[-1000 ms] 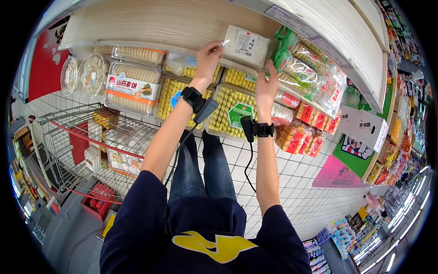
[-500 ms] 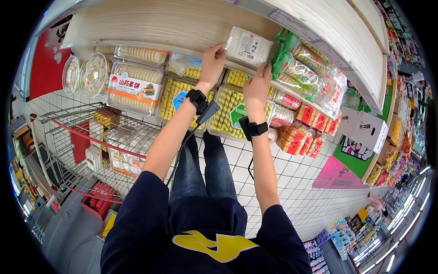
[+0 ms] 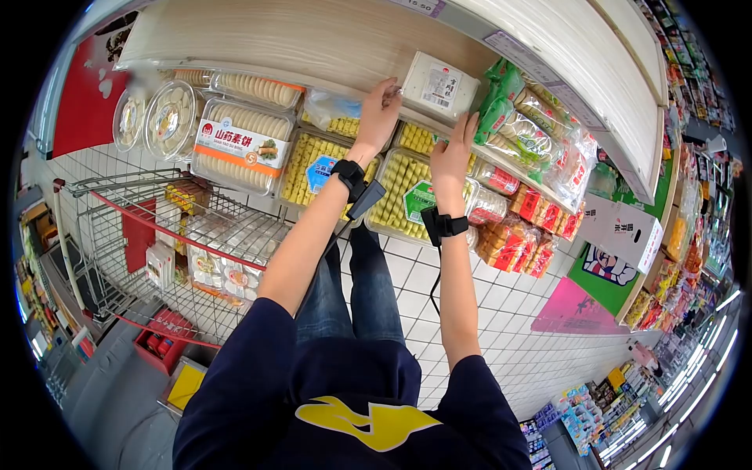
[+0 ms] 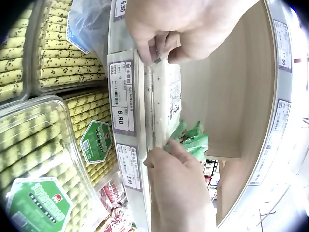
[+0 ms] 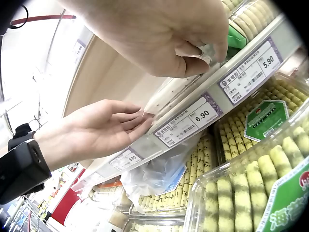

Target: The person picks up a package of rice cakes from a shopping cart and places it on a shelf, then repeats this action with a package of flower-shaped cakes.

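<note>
A flat pack of white sliced cake (image 3: 441, 84) with a white printed label lies on the shelf's front edge, in a clear wrapper. At its left end my left hand (image 3: 380, 117) pinches the wrapper between thumb and fingers; the left wrist view shows this grip on the pack's end (image 4: 161, 104). My right hand (image 3: 453, 160) is at the opposite end, and in the right wrist view its thumb and curled fingers grip clear plastic there. Green-wrapped packs (image 3: 497, 98) sit right beside the right fingertips.
Below the shelf edge (image 5: 188, 116), with its price tags, sit clear boxes of yellow rolls (image 3: 395, 188) and a box of round pastries (image 3: 241, 145). Red-wrapped packs (image 3: 501, 243) lie to the right. A wire shopping cart (image 3: 157, 235) with goods stands on the left.
My right hand has shifted from the green-wrapped packs to the cake pack's right end. The view has turned slightly, with the shelf goods now further right. The left hand stays at the pack's left end.
</note>
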`<state>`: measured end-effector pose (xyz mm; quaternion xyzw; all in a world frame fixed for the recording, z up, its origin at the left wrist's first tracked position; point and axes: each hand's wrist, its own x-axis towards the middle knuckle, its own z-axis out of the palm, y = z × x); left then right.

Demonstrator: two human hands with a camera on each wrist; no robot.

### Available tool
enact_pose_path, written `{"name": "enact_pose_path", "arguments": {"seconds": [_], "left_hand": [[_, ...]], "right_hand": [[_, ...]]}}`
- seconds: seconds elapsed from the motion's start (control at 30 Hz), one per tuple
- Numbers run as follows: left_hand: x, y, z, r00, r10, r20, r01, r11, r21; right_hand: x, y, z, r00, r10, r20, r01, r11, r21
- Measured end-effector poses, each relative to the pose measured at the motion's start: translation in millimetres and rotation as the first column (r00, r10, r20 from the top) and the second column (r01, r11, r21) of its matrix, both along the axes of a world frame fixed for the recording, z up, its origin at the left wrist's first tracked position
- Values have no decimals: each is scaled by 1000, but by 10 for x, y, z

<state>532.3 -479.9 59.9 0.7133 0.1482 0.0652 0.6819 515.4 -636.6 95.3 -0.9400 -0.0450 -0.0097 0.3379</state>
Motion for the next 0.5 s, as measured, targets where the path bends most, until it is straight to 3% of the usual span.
{"name": "enact_pose_path", "arguments": {"seconds": [0.13, 0.27, 0.33, 0.5], "left_hand": [[-16, 3, 32, 999, 38, 13, -36, 988, -152], [-17, 75, -17, 999, -16, 47, 22, 990, -141], [-41, 118, 46, 990, -118, -82, 107, 986, -126], [-187, 90, 214, 999, 23, -38, -31, 976, -214]], "right_hand": [[-52, 4, 45, 999, 27, 22, -27, 1000, 7], [-95, 49, 166, 997, 59, 44, -62, 996, 67], [-106, 79, 208, 993, 84, 83, -93, 990, 108], [-211, 230, 382, 999, 42, 5, -42, 972, 230]]}}
